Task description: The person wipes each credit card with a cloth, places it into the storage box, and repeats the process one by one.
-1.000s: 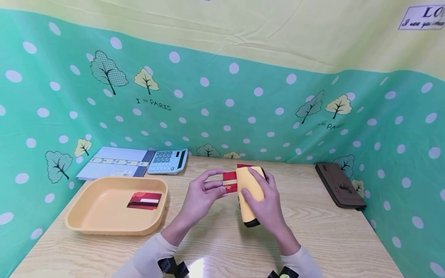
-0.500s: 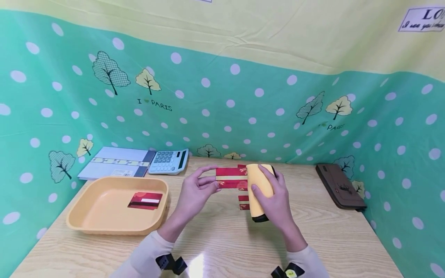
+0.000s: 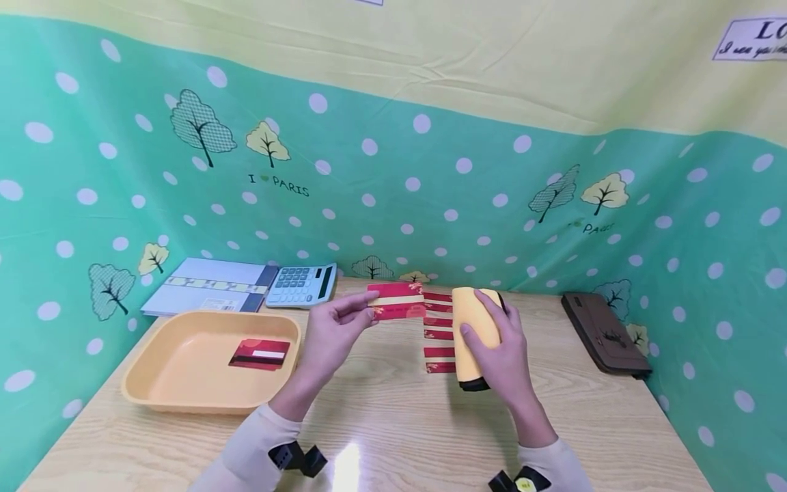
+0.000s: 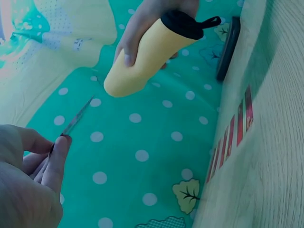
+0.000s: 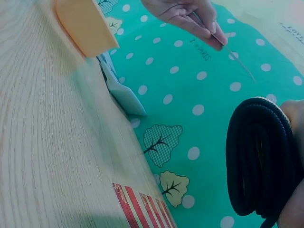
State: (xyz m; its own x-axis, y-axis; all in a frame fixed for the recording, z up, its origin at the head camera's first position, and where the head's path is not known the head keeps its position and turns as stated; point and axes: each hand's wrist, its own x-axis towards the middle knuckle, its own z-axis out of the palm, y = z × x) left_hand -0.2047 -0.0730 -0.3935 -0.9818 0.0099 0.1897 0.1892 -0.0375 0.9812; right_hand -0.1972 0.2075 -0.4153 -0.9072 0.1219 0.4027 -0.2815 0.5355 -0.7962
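Note:
My left hand [image 3: 328,331] pinches a red card [image 3: 396,303] with a pale gold band by its left edge, raised above the table. The left wrist view shows this card [image 4: 78,116] nearly edge-on. In my right hand [image 3: 507,352] is a folded yellow cloth [image 3: 472,328] with black edging; its layered black end [image 5: 261,161] and a small loop [image 4: 211,22] show in the wrist views. The cloth is off the table. Below and left of it, several red striped cards [image 3: 439,359] lie in a column, partly covered by the cloth in the head view.
An orange tray [image 3: 154,389] on the left holds a red card [image 3: 261,355] with a black stripe. Behind it are a blue calculator [image 3: 295,285] and a pale folder [image 3: 203,273]. A brown zip case [image 3: 605,335] lies at the far right. A polka-dot curtain backs the table.
My left hand has drawn the red card leftward and up, away from the cloth. My right hand has moved right with the cloth, uncovering more of the cards on the table.

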